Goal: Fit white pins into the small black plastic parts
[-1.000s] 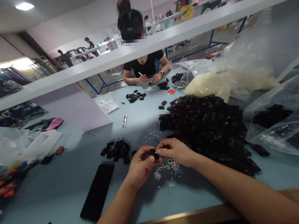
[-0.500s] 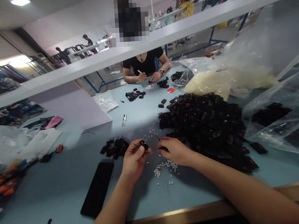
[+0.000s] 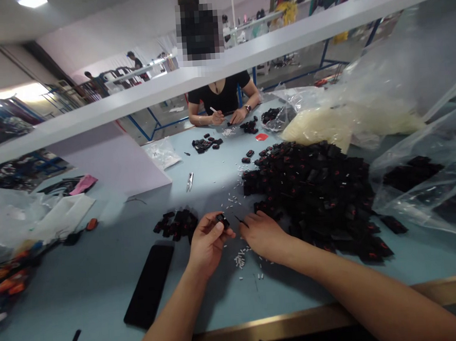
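My left hand [image 3: 208, 246] is closed around a small black plastic piece [image 3: 222, 220], pinching it between thumb and fingers. Close by on the right, my right hand [image 3: 265, 238] grips a thin dark pointed tool [image 3: 241, 220]; its tip points toward the piece but stays apart from it. The tool's exact kind is too small to make out. Under and between the hands, small white cylindrical bits [image 3: 240, 260] are scattered on the table. A large heap of black plastic pieces [image 3: 310, 186] lies beyond my right hand, and a smaller group of them [image 3: 175, 225] beside my left.
A black phone-like slab [image 3: 150, 286] lies left of my left forearm. Thread snips [image 3: 190, 181] rest farther up the blue table [image 3: 103, 281]. Clear plastic bags [image 3: 425, 179] stand at the right. Across the table, a person [image 3: 224, 101] works under a white beam [image 3: 130, 94].
My right hand has turned slightly, with its knuckles more on top and the tool shifted a little left. The left hand with the black piece has moved slightly right.
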`<state>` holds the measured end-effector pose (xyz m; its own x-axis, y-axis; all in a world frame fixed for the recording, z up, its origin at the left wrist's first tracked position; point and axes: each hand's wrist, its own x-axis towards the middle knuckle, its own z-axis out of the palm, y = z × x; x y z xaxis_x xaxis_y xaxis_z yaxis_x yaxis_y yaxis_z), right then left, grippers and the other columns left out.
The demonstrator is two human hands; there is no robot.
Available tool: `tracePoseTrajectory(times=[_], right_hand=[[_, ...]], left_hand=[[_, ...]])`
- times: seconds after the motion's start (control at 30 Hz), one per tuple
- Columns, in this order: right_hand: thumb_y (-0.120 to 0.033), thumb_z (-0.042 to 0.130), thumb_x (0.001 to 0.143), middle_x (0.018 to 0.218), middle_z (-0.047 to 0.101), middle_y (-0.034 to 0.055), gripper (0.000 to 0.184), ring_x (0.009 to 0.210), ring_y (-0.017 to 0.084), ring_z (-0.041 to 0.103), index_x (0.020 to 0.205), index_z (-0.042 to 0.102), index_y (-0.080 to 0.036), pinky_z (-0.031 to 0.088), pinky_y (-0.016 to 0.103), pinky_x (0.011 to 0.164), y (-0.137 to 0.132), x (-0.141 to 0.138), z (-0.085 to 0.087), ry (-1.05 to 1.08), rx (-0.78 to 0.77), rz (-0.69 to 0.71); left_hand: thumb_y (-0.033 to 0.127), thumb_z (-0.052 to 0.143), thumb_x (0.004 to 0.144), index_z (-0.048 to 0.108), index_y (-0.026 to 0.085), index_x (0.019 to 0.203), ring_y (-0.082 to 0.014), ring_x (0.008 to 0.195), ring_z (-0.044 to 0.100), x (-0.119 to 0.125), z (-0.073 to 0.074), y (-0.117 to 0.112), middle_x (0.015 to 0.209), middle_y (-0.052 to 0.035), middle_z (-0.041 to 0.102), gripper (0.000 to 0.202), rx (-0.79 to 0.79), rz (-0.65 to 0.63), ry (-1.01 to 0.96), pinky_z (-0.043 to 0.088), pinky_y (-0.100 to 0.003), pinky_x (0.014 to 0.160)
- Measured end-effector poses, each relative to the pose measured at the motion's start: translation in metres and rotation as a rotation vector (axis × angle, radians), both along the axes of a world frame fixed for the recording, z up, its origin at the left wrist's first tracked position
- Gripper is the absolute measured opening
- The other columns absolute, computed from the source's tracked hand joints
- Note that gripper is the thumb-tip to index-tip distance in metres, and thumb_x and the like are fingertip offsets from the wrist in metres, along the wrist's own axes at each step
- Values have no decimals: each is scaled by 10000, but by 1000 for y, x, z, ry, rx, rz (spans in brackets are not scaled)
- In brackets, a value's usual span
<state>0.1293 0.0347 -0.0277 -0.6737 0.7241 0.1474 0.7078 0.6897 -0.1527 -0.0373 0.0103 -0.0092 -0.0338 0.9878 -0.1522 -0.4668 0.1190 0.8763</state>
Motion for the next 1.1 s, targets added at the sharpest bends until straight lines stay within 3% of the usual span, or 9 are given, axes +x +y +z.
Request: tracePoseTrajectory(times=[0.17,0.33,0.57,0.77,1.1], right_hand=[[-138,458,920,909,655,146,197,860,281,598,971,647,-113,399,379,764,3,4,7,25,8,-42],[-59,450,889,911,642,146,197,833,255,598,972,624,-102,407,342,740,8,8,10,64,-99,-73],[-50,523,835,868,651,78,125,806,190,592,885,594,-140,426,273,708,18,14,7,465,-400,-78],[-105,469,904,922,657,85,150,882,195,599,920,610,-153,434,299,787,22,15,7,711,-498,-99],[-135,476,865,648,517,-15,120,613,142,481,813,577,-173,378,248,593,21,17,17,872,-736,-119]], left_hand=[[213,779,701,668,178,950,-114,604,618,0,0,1,781,5,624,275,-7,-6,15,548,-292,625],[212,771,710,667,170,962,-105,601,608,-1,-2,0,799,4,613,276,-16,-25,18,557,-290,622],[222,774,713,669,174,968,-104,607,606,-1,-4,0,810,4,605,280,-16,-30,15,555,-292,631],[217,784,700,663,177,966,-114,617,608,-1,-4,-1,812,5,596,295,-33,-52,-1,553,-298,630],[209,771,720,660,181,981,-119,632,620,-1,-7,-1,834,0,593,285,-31,-123,-30,552,-313,655]])
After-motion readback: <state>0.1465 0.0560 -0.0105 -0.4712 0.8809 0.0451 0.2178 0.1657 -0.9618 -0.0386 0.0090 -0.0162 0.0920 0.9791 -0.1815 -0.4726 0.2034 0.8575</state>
